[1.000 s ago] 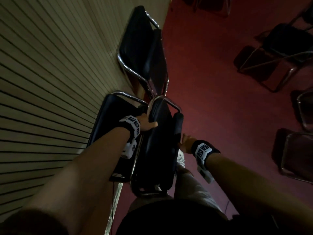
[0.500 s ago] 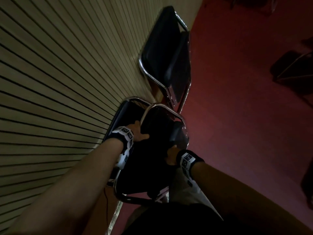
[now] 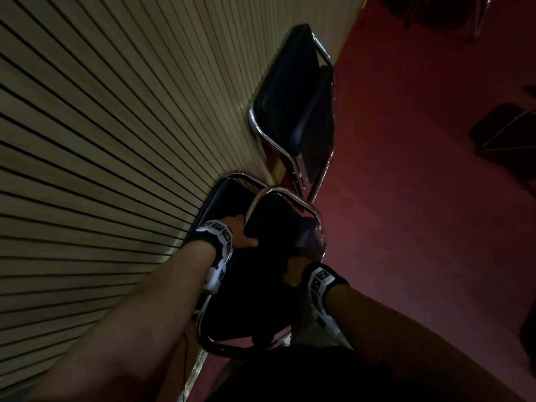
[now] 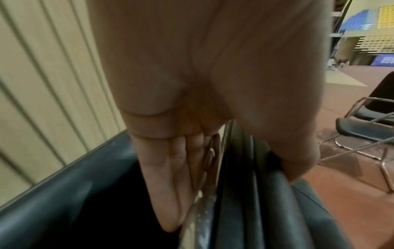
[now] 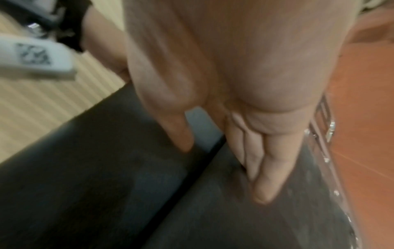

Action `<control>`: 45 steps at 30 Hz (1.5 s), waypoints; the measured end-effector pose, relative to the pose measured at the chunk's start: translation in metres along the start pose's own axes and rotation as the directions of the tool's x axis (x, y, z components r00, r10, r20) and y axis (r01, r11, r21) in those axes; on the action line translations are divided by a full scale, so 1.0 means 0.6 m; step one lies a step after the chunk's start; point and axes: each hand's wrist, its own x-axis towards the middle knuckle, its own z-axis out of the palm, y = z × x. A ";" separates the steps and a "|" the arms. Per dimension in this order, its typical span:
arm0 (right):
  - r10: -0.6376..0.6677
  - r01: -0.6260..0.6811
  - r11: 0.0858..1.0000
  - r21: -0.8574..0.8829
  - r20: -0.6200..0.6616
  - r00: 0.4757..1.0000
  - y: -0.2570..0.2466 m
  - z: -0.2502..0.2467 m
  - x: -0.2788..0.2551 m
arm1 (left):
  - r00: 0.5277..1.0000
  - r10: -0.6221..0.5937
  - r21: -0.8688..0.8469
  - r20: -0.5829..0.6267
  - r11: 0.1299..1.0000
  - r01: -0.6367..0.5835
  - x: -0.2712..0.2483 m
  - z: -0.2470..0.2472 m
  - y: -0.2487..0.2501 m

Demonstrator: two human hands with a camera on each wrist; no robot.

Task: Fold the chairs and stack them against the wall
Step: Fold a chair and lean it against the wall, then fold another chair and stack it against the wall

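I hold a folded black chair (image 3: pixel 269 285) with a chrome frame upright, right in front of a second folded chair (image 3: pixel 223 198) that leans on the slatted wall (image 3: pixel 116 140). My left hand (image 3: pixel 242 235) grips its upper left edge. In the left wrist view the fingers (image 4: pixel 162 185) lie behind the chrome tube (image 4: pixel 204 210) and the thumb (image 4: pixel 287 143) presses on the padded front. My right hand (image 3: pixel 291 271) rests on the chair's right side. Its straight fingers (image 5: pixel 270 168) lie flat on the black pad (image 5: pixel 213 219), and the thumb (image 5: pixel 177 131) is spread apart.
A third folded chair (image 3: pixel 293 105) leans on the wall farther along. Unfolded chairs (image 3: pixel 504 134) stand on the red floor (image 3: pixel 420 227) to the right, one of them also in the left wrist view (image 4: pixel 366 124). My legs are directly below the held chair.
The held chair has moved in toward the wall and the chair leaning there. My right hand has moved from the chair's right edge onto its padded front. My left hand kept its grip.
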 end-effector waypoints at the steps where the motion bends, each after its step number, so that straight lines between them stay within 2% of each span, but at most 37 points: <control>1: 0.003 -0.003 1.000 -0.006 -0.020 1.000 0.003 0.006 -0.004 | 1.000 -0.005 -0.018 0.016 1.000 0.005 -0.006 0.003 0.003; 4: 0.003 -0.005 0.999 -0.041 -0.054 0.999 0.000 0.023 -0.008 | 1.000 -0.025 -0.006 -0.002 1.000 0.025 -0.021 0.015 0.010; 8: 0.040 -0.031 0.994 0.104 -0.094 0.995 -0.005 0.015 -0.007 | 0.986 0.039 0.043 -0.161 0.999 -0.032 -0.038 -0.003 0.012; 11: 0.110 -0.086 0.977 0.197 -0.113 0.988 -0.001 0.016 -0.017 | 0.975 0.065 0.075 -0.213 0.996 -0.051 -0.050 -0.019 0.025; 14: 0.154 -0.124 0.965 0.230 -0.117 0.981 0.003 0.038 -0.023 | 0.949 0.122 0.119 -0.292 0.989 -0.090 -0.069 -0.019 0.056; 15: 0.132 -0.104 0.973 0.206 -0.128 0.983 0.002 0.033 -0.022 | 0.942 0.127 0.120 -0.311 0.988 -0.094 -0.070 -0.023 0.064; 17: 0.102 -0.058 0.970 0.236 -0.180 0.978 0.007 0.054 -0.054 | 0.936 0.186 0.156 -0.298 0.977 -0.144 -0.089 -0.011 0.094; 18: 0.064 -0.021 0.976 0.218 -0.192 0.979 0.003 0.049 -0.054 | 0.945 0.171 0.155 -0.278 0.979 -0.132 -0.089 -0.011 0.095; 20: 0.106 -0.042 0.964 0.262 -0.237 0.966 0.027 0.070 -0.097 | 0.944 0.241 0.168 -0.224 0.964 -0.206 -0.109 0.007 0.139; 21: 0.120 -0.057 0.965 0.254 -0.241 0.963 0.026 0.067 -0.097 | 0.951 0.236 0.144 -0.198 0.967 -0.210 -0.109 0.011 0.138; 23: 0.225 -0.128 0.933 0.336 -0.269 0.936 0.083 0.090 -0.148 | 0.919 0.365 0.199 -0.150 0.921 -0.334 -0.129 0.029 0.210; 24: 0.238 -0.136 0.930 0.341 -0.280 0.930 0.087 0.086 -0.152 | 0.920 0.371 0.192 -0.128 0.919 -0.344 -0.130 0.031 0.214; 26: 0.339 -0.208 0.892 0.403 -0.288 0.896 0.148 0.105 -0.221 | 0.867 0.490 0.256 -0.092 0.853 -0.454 -0.157 0.047 0.307; 27: 0.343 -0.208 0.893 0.399 -0.305 0.889 0.152 0.100 -0.230 | 0.867 0.493 0.257 -0.076 0.850 -0.461 -0.162 0.046 0.315; 29: 0.411 -0.235 0.861 0.450 -0.344 0.844 0.222 0.132 -0.289 | 0.829 0.558 0.323 -0.038 0.792 -0.518 -0.194 0.071 0.409; 30: 0.407 -0.234 0.864 0.446 -0.344 0.846 0.224 0.129 -0.293 | 0.839 0.543 0.326 -0.023 0.798 -0.507 -0.194 0.073 0.410; 32: 0.448 -0.233 0.822 0.519 -0.337 0.828 0.291 0.178 -0.357 | 0.808 0.588 0.397 0.037 0.733 -0.552 -0.215 0.110 0.507; 33: 0.441 -0.221 0.821 0.526 -0.340 0.831 0.290 0.177 -0.364 | 0.815 0.578 0.403 0.046 0.735 -0.545 -0.211 0.110 0.508; 35: 0.510 -0.239 0.757 0.609 -0.322 0.797 0.371 0.247 -0.433 | 0.774 0.621 0.467 0.120 0.653 -0.596 -0.245 0.165 0.616; 36: 0.538 -0.245 0.725 0.644 -0.308 0.784 0.424 0.296 -0.467 | 0.755 0.638 0.480 0.151 0.620 -0.620 -0.272 0.207 0.678; 37: 0.580 -0.271 0.687 0.675 -0.284 0.764 0.493 0.368 -0.517 | 0.716 0.669 0.505 0.201 0.555 -0.661 -0.311 0.266 0.765; 41: 0.637 -0.305 0.604 0.737 -0.216 0.740 0.631 0.518 -0.606 | 0.652 0.703 0.552 0.286 0.436 -0.711 -0.387 0.389 0.913; 45: 0.685 -0.330 0.530 0.781 -0.164 0.710 0.772 0.655 -0.705 | 0.604 0.733 0.573 0.314 0.361 -0.736 -0.451 0.505 1.068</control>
